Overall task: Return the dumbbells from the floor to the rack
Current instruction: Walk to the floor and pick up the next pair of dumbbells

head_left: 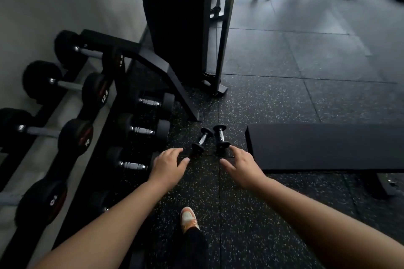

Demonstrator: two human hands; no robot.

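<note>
Black speckled rubber floor (251, 214) is carrying two small dumbbells side by side, just beyond my fingertips and beside the near-left corner of the bench (328, 146). The left dumbbell (202, 138) is lying tilted; the right dumbbell (221, 136) is pointing straighter away. I am reaching with my left hand (169, 166) and right hand (241, 165), both spread wide and empty. The rack (153, 59) is standing along the floor's left edge.

speckled rubber floor (251, 214) | two small dumbbells (202, 139) (221, 136) side by side | bench (328, 146) just beside
</note>
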